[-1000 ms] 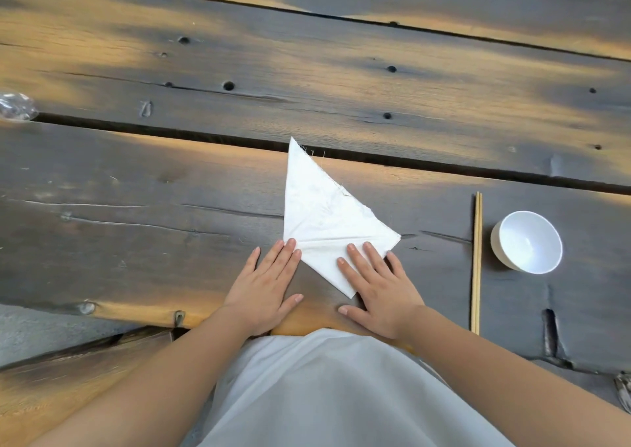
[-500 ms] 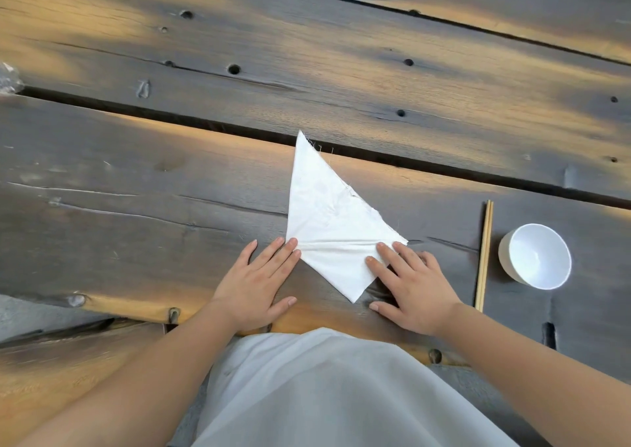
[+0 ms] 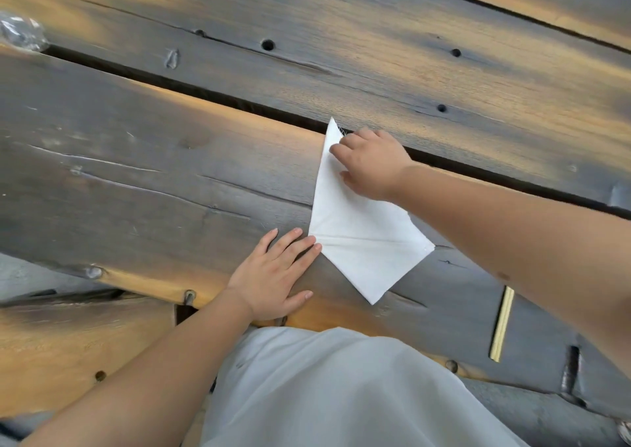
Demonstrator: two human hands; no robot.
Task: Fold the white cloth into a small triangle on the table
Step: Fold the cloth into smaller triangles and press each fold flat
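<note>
The white cloth [image 3: 355,242] lies folded as a long triangle on the dark wooden table [image 3: 143,173], its sharp tip pointing away from me toward the gap between planks. My left hand [image 3: 276,276] lies flat on the table, fingertips touching the cloth's left corner. My right hand [image 3: 372,161] is stretched out over the far tip, fingers curled on the cloth near its upper edge. Whether it pinches the fabric is hidden by the hand itself.
A pair of wooden chopsticks [image 3: 501,323] lies on the right, partly behind my right forearm. A crumpled clear plastic piece [image 3: 20,33] sits at the far left edge. A dark gap [image 3: 205,88] runs between planks. My white garment [image 3: 341,395] fills the bottom.
My right hand left the cloth's near right corner and reached forward to the far tip. The left hand stayed at the left corner. The white bowl has gone out of view.
</note>
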